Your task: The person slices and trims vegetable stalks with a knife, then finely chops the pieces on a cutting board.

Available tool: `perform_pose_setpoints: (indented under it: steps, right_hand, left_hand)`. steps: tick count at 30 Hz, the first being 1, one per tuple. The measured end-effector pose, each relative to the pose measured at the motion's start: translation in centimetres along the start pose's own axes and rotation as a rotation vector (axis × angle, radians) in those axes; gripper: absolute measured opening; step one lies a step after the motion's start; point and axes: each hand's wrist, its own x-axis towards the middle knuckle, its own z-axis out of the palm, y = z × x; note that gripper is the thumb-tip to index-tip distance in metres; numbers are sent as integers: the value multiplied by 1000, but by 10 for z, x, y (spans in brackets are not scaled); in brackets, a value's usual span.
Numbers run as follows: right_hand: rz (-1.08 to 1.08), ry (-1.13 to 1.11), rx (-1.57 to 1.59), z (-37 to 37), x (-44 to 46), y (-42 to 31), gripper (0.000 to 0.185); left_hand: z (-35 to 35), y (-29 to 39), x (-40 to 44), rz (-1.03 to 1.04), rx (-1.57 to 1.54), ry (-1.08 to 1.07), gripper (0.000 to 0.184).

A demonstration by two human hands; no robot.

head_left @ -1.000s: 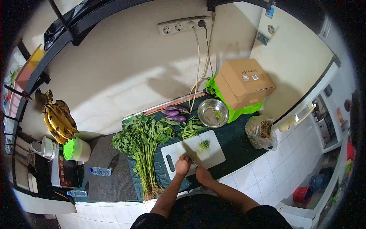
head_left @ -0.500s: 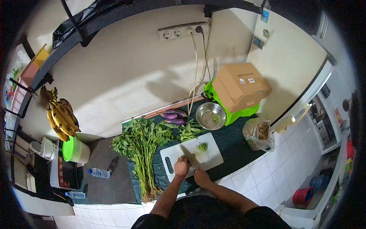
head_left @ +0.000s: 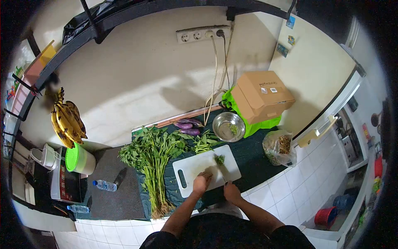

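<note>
A white cutting board (head_left: 190,167) lies on the dark green cloth. My right hand (head_left: 232,193) is closed on the handle of a knife (head_left: 223,174), whose blade reaches up the board to a small heap of chopped greens (head_left: 219,159). Over the board's lower middle is my left hand (head_left: 202,182), fingers bent; what they hold, if anything, is too small to name. Left of the board lies a large bunch of leafy greens (head_left: 155,166) with roots. Cut stems (head_left: 204,143) sit just above the board, near a steel bowl (head_left: 229,127) with some chopped greens inside.
Purple eggplants (head_left: 189,126) lie near the wall. A cardboard box (head_left: 263,95) rests on a green bag behind the bowl. To the right is a plastic bag (head_left: 280,147). Bananas (head_left: 67,122) hang at left above a green-lidded container (head_left: 80,159); a water bottle (head_left: 105,185) lies nearby.
The knife has moved right, away from my left hand, and its blade is now at the chopped heap, which looks more compact. My right hand has shifted right; my left hand slightly right.
</note>
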Motion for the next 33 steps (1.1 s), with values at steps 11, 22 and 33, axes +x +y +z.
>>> perform_pose_setpoints:
  steps: [11, 22, 33]
  right_hand:
    - [-137, -173, -111, 8, -18, -25, 43]
    - [-161, -96, -202, -14, 6, -13, 42]
    - [-157, -243, -54, -2, -16, -37, 43]
  left_hand:
    - [-30, -51, -10, -208, -272, 280, 20]
    - [-47, -36, -13, -448, -185, 35, 20]
    - [-44, -39, -1, -280, -230, 388, 20]
